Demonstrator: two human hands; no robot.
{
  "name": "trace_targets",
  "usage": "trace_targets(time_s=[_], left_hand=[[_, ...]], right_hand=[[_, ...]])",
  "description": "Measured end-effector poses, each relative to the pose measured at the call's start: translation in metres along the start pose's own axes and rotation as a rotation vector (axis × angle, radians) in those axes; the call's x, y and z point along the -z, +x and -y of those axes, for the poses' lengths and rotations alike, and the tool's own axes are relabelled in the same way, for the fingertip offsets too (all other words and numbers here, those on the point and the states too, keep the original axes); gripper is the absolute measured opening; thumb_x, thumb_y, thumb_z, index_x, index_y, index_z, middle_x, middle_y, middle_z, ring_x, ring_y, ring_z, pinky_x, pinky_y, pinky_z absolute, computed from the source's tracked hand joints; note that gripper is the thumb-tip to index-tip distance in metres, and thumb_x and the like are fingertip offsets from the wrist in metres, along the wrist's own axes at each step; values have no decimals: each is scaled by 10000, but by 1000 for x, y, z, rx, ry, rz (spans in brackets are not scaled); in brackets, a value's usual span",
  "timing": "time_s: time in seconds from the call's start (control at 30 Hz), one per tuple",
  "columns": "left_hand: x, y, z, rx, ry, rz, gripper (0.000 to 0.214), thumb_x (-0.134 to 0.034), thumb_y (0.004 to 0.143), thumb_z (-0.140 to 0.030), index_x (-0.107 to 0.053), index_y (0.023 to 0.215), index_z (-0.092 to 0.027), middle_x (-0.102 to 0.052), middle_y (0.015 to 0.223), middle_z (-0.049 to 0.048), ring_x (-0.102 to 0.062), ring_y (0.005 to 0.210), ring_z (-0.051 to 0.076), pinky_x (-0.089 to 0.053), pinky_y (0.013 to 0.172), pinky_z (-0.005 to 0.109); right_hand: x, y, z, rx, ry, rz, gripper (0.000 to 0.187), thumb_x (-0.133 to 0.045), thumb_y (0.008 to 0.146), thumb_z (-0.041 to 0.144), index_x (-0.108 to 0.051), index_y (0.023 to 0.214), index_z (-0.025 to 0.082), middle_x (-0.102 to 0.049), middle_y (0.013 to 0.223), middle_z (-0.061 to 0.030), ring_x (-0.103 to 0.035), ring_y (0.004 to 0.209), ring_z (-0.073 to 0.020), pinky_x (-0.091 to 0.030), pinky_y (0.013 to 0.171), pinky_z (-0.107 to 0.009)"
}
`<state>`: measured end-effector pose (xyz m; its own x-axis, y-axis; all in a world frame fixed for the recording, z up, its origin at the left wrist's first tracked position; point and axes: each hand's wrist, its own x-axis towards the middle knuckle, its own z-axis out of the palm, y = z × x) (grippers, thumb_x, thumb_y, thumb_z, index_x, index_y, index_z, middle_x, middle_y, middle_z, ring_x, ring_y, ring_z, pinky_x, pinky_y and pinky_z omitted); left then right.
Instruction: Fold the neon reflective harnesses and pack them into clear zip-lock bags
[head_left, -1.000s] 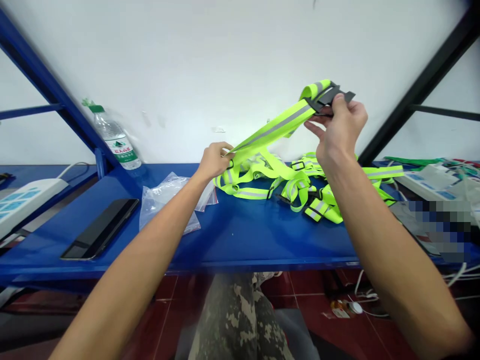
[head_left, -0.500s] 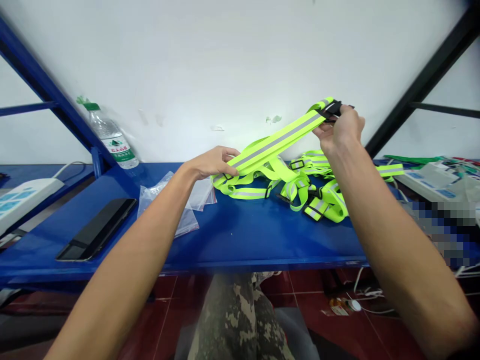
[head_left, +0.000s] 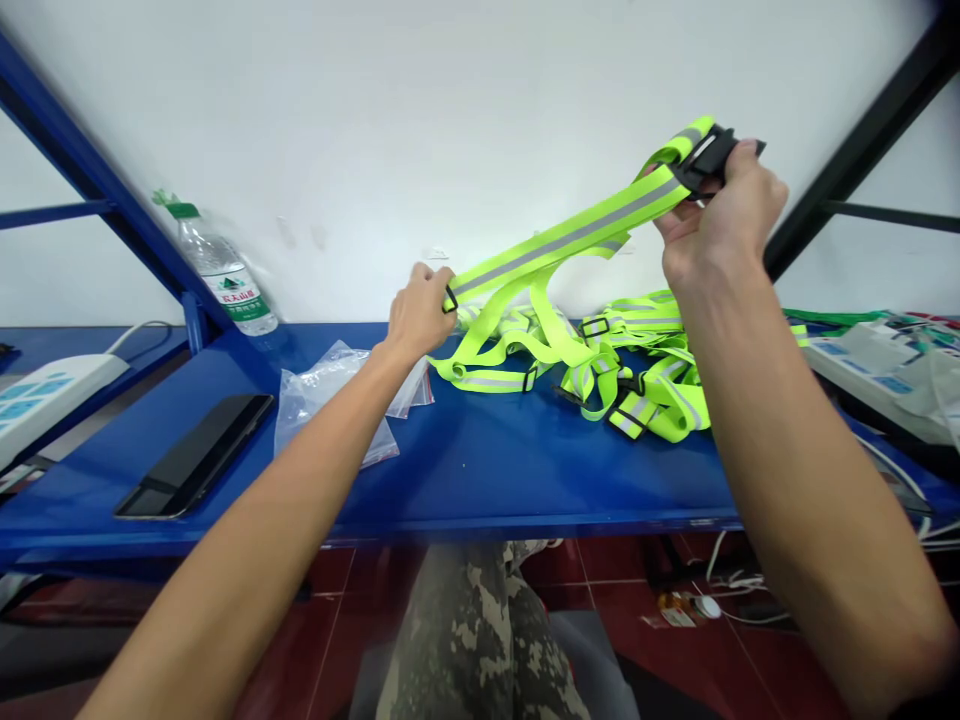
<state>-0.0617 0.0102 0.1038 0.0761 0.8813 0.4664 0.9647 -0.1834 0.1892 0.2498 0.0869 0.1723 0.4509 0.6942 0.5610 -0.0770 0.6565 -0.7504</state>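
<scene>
Yellow-green strap (head_left: 570,235) with a grey stripe is up off the table (head_left: 480,490), stretched nearly straight between the person's two hands, in front of the white wall (head_left: 450,120). It slopes: low end at left, high end at right. Left hand (head_left: 421,310) pinches the low end, fingers closed together right at a small black slider (head_left: 449,299); back of the hand faces me, so I can't see the thumb contact. Right hand (head_left: 724,215) is higher, thumb pressed on a black buckle (head_left: 706,160), some fingers under and behind it; exact finger grip is partly hidden. Strap end meets the buckle, and a short loop of the same colour curls up beside it. More bands hang below the held length toward a loose pile of straps (head_left: 652,390) on the table; can't tell which ones connect. Pile is tangled, several black sliders in it, partly behind the right forearm. Left of the pile: clear plastic bags (head_left: 322,380), overlapping, partly under the left forearm. Further left, a dark phone (head_left: 196,455) lies flat near the front edge. Water bottle (head_left: 229,275) with a green cap is at the back, by the blue frame post. White power strip (head_left: 56,395) at far left, another white strip (head_left: 877,375) at right among cables.
</scene>
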Motion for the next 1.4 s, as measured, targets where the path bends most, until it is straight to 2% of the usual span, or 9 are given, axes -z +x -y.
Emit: trace_targets(time_s=[0.23,0.33,0.43,0.57,0.77,0.9,1.03,1.13,1.4], left_hand=[[3,8,30,279,-133,-145,608,-635,819,-307,-492,1410,-280,-529,1405,135,-483,1310,357,-411,1069,472],[17,18,28,244,-165,173,878,-794,669,-373,-463,1460,-183,-551,1423,189,-474,1339,388,-418,1077,461],[41,21,4,-24,-321,611,1037,-851,591,-438,-419,1512,-234,-544,1469,164,-473,1373,401,-443,1050,461],[55,12,-37,-168,-666,432,844,-706,809,-533,-381,1546,-282,-563,1452,155,-536,1329,360,-437,1052,479],[21,2,-45,-217,-896,420,512,-695,847,-486,-672,1266,-193,-712,1091,123,-665,963,239,-510,812,368],[7,1,-35,-183,-848,350,355,-736,787,-463,-726,926,-136,-694,926,85,-614,826,178,-480,755,331],[2,-2,-34,-151,-811,101,365,-821,670,-454,-620,661,-150,-670,1023,90,-589,1005,215,-457,887,359],[0,-4,-35,-105,-925,104,407,-835,666,-443,-554,600,-156,-668,1012,88,-605,977,207,-460,842,340],[0,-8,-33,-70,-1062,373,402,-768,783,-544,-629,771,-167,-528,620,-12,-429,518,72,-284,494,233]], right_hand=[[3,-36,30,-166,209,-139,231,-228,1046,306,-429,964,227,-629,932,-33,-715,880,-146,-532,726,-329],[2,-55,22,-247,130,22,164,-331,1010,345,-439,961,232,-612,929,-40,-681,861,-159,-542,729,-344],[-5,-79,15,-359,-11,362,217,-508,917,452,-485,979,245,-624,923,-48,-655,890,-192,-556,750,-359],[-18,-114,13,-434,78,649,331,-657,811,519,-503,938,255,-647,928,-30,-657,885,-206,-568,769,-386],[-18,-143,6,-547,124,739,341,-758,773,422,-494,881,234,-655,817,24,-668,775,-151,-569,804,-366],[6,-135,7,-467,-175,848,336,-699,847,493,-598,1000,212,-717,886,-35,-696,863,-183,-545,896,-406],[42,-119,26,-261,-707,1284,457,-745,776,569,-733,1045,199,-752,1019,-82,-692,973,-274,-526,915,-427],[56,-120,27,-238,-965,1543,607,-870,607,506,-753,1132,226,-721,1218,-86,-665,1097,-332,-526,923,-402],[46,-119,-12,-149,-807,1377,362,-612,881,511,-703,968,171,-712,903,-56,-621,815,-212,-470,721,-306]])
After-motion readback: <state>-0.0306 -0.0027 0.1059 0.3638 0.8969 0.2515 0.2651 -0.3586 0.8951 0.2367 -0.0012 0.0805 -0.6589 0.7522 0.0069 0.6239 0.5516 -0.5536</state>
